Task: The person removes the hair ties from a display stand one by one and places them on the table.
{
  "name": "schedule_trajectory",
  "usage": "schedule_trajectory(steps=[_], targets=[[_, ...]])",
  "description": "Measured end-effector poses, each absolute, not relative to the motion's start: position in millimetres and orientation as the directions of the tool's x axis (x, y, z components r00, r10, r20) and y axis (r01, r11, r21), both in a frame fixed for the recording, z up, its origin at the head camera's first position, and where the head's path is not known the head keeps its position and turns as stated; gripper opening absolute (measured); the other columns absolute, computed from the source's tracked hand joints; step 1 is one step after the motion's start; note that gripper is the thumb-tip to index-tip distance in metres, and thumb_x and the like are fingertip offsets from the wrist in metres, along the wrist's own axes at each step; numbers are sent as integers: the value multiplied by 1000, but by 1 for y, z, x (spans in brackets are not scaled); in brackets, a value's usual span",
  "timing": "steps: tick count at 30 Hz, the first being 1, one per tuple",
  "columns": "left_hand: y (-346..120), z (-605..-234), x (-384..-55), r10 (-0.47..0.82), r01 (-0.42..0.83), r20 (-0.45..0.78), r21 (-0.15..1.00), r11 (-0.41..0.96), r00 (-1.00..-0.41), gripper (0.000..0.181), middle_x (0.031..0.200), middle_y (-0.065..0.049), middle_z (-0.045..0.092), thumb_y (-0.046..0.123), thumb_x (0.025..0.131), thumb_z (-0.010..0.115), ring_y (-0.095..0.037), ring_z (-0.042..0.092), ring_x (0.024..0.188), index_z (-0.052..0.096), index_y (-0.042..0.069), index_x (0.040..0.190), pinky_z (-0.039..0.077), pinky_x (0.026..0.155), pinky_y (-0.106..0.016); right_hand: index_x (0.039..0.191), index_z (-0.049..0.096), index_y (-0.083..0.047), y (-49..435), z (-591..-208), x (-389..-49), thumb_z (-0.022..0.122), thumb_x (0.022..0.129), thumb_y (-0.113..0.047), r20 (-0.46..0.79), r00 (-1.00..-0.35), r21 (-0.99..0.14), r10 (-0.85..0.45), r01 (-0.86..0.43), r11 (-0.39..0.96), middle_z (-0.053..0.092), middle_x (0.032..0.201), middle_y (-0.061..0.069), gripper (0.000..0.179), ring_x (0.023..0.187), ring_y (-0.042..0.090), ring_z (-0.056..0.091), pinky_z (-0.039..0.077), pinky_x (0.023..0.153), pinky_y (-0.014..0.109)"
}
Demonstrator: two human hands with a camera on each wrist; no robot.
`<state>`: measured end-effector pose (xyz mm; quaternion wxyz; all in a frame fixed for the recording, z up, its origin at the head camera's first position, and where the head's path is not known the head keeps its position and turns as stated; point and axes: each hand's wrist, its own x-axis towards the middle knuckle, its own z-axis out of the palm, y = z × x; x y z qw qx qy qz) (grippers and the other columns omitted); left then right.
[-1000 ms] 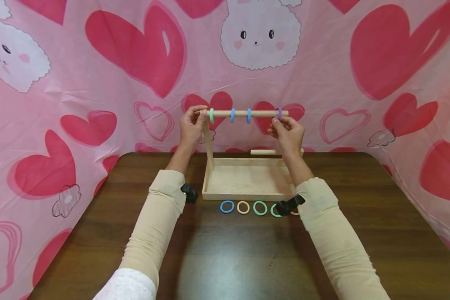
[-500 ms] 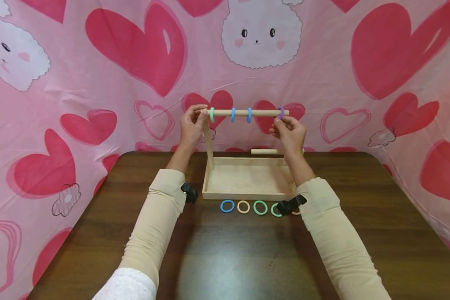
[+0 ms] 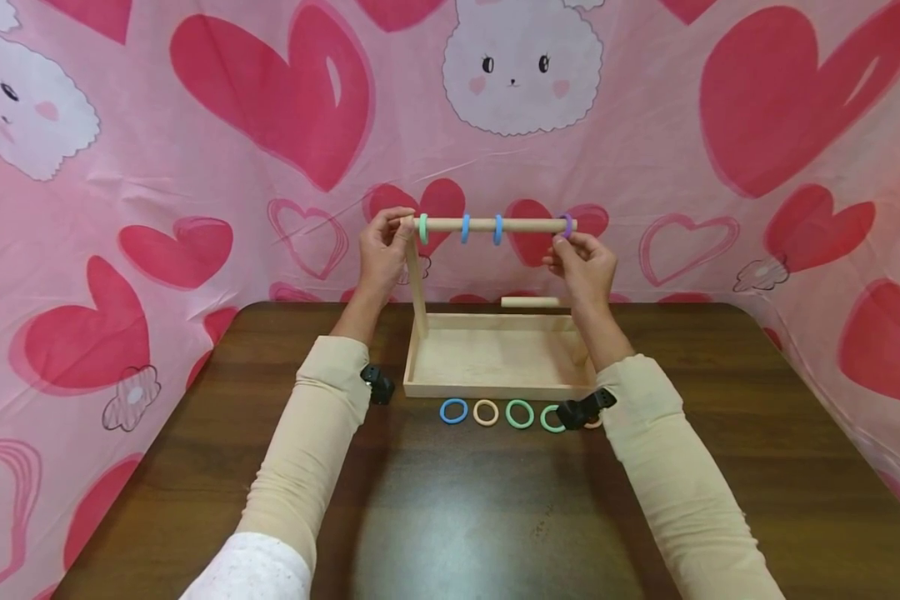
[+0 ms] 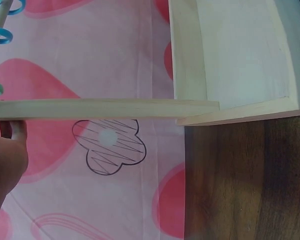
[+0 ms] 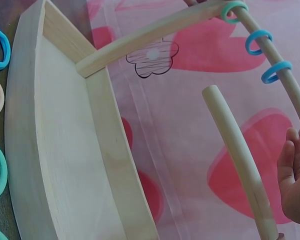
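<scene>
"So, where's that purple ring?"

"Round the upper rod, just short of its right tip, and the right hand has it pinched low between thumb and finger!"

"Facing which way?"

"Standing upright, hole looking along the rod, whose long axis runs level, left to right"

"And the left hand?"

"Gripping the top of the upright post, green ring close beside it, two blue rings farther along the rod"
</scene>
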<state>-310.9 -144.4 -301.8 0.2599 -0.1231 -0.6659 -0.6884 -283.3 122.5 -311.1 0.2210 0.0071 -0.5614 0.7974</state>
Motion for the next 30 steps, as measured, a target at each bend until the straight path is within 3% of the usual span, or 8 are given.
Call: schedule_trajectory(steps=[21,30], targets=[[-143,-301,-310,-188,533,526,846,12,-830,24,80,19,62,0,98,61,1,60,80,61,-14,117,51,77,-16,84,65,-10,128,-309,-281,67,94,-1,253,-899,-890,358,-361,-278,69,62,-6,14,52,4,68,58,59,18],[-144,-301,-309,-195,535,527,845,16,-827,23,80,20,62,0,98,61,1,59,79,61,-14,117,50,76,-16,92,65,-3,131,-310,-280,66,95,-3,255,-899,-893,356,-360,-269,70,64,-6,3,54,3,68,58,60,17]])
